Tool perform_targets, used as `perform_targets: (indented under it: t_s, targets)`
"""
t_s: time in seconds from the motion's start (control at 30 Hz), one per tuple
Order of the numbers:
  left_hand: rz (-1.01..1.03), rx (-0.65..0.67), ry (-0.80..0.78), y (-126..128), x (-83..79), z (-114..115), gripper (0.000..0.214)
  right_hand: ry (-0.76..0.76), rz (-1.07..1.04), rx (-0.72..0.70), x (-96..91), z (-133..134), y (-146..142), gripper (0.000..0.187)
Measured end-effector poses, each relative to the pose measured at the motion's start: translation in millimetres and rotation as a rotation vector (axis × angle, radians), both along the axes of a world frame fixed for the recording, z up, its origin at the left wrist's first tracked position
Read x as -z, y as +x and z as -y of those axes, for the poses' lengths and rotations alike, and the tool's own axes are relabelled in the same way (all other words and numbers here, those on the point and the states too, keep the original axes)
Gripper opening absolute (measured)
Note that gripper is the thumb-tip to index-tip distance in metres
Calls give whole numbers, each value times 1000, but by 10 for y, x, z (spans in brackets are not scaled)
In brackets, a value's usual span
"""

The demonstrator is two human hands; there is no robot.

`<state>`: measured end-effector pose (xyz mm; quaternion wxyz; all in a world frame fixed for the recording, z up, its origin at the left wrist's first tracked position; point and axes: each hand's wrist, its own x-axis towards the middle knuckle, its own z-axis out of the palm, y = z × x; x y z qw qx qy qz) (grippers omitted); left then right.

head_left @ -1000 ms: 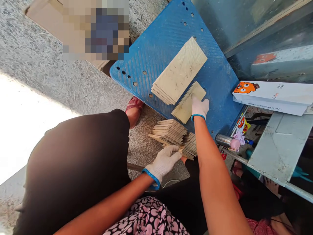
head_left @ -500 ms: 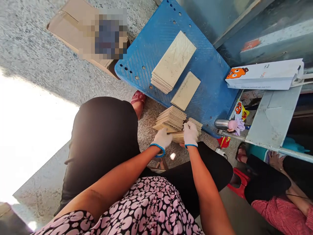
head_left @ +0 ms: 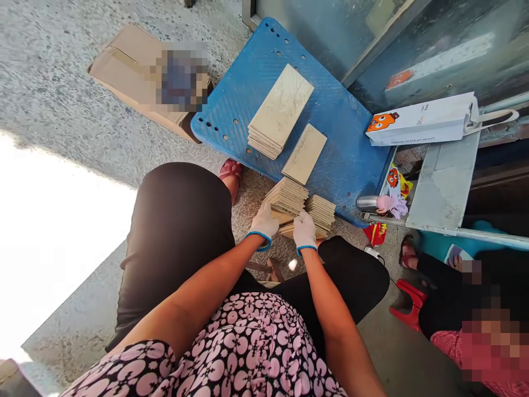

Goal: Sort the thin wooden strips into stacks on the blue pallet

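Observation:
Both my hands wear white knit gloves with blue cuffs. My left hand and my right hand sit side by side on the near end of a fanned pile of thin wooden pieces lying on the ground by my knees. Their fingers curl over the pieces, gripping them. On the blue plastic pallet beyond lie a neat stack of pale boards and a single board next to it.
A cardboard box lies at the pallet's far left. A white carton with an orange cartoon rests on a grey metal ledge. A steel flask and pink cloth lie below. Another seated person is at the right.
My right hand left the single board on the pallet and came back to the fanned pile beside my left hand. The view pulled back and tilted down.

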<state>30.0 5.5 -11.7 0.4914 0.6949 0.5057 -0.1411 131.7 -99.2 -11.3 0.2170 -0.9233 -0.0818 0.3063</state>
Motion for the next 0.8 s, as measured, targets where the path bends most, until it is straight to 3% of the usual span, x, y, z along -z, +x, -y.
perform_targets:
  t_s: [0.23,0.47,0.67,0.8]
  targets:
    - [-37,30,-2,15,-67,4,47,-15,-42,14,110,-12,-11,61]
    - [-43,31,1,-3,-40,40,44,-85,-78,-18,8,23,-124,60]
    - [-96,21,25,-66,-55,35,43,-157,-76,-181,-130,-15,-244,30]
    - [-175,89,14,-118,-68,32,38,-338,23,-357,-164,-46,-254,37]
